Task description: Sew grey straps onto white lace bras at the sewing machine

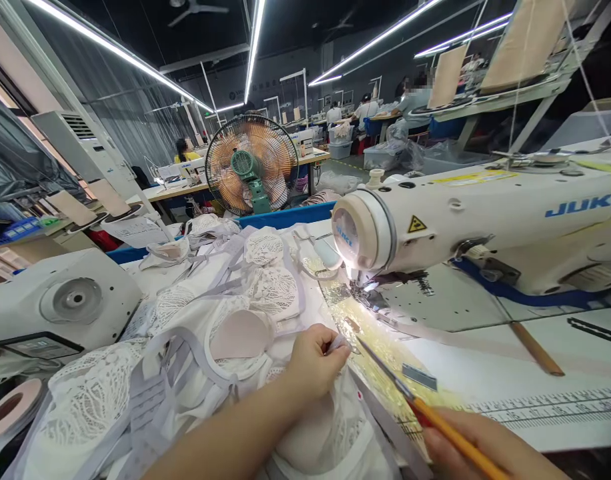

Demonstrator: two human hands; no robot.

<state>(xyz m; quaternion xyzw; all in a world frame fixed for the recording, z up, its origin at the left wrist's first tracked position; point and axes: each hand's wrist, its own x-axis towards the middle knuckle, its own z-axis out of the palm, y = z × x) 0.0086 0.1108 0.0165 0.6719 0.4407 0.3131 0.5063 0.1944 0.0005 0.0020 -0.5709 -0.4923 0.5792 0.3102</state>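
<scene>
My left hand [318,360] is closed, thumb and finger pinching the lavender edge [338,343] of a white bra [330,433]. The bra's cup hangs below that hand, partly hidden by my forearm. In my right hand [470,433] is a slim pointed metal tool with an orange handle [448,427], gripped low in the frame. Its tip points up and left, close to the pinched edge; I cannot tell whether they touch. Just beyond stands a white sewing machine [465,213] with its needle area lit.
Lace bras [270,287] are heaped on the left. A metal plate [419,376], a wooden-handled tool [538,350] and a printed ruler [545,410] lie on the right. Another machine head [75,300] stands left. A large fan [253,163] and seated workers are beyond.
</scene>
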